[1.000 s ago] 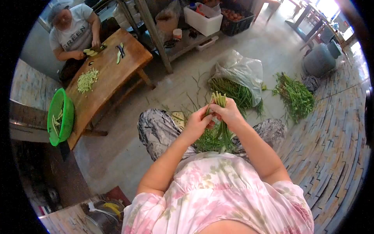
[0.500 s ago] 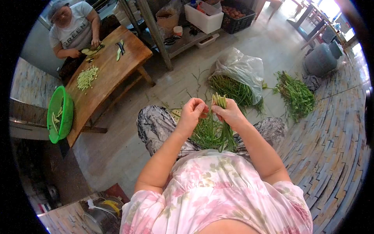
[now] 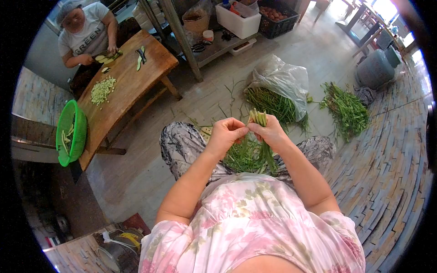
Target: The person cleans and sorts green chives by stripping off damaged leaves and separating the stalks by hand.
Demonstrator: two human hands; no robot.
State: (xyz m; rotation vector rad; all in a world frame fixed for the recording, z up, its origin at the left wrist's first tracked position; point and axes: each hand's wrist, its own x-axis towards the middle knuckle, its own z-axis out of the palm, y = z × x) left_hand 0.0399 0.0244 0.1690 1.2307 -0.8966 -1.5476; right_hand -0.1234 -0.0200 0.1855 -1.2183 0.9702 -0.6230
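Note:
In front of my lap, my right hand (image 3: 273,133) is closed around a bunch of green stems (image 3: 258,117). Their pale cut ends stick up above my fingers and the leaves hang beneath. My left hand (image 3: 228,136) is closed in a pinch, its fingertips meeting my right thumb at the side of the bunch; what it pinches is too small to tell. Below both hands lies a loose heap of green stalks (image 3: 243,157) between my knees. Farther out, more long greens (image 3: 273,103) spill from a clear plastic bag (image 3: 284,77) on the floor.
A leafy bunch (image 3: 346,111) lies on the floor at right, near a gas cylinder (image 3: 375,68). At upper left a person (image 3: 91,27) cuts vegetables on a wooden table (image 3: 132,77) holding diced pieces (image 3: 103,91). A green basket (image 3: 80,134) leans at its near end.
My left hand has shifted slightly right, so its fingertips now meet my right thumb. The right hand keeps its hold on the bunch. The person's hands at the table moved slightly.

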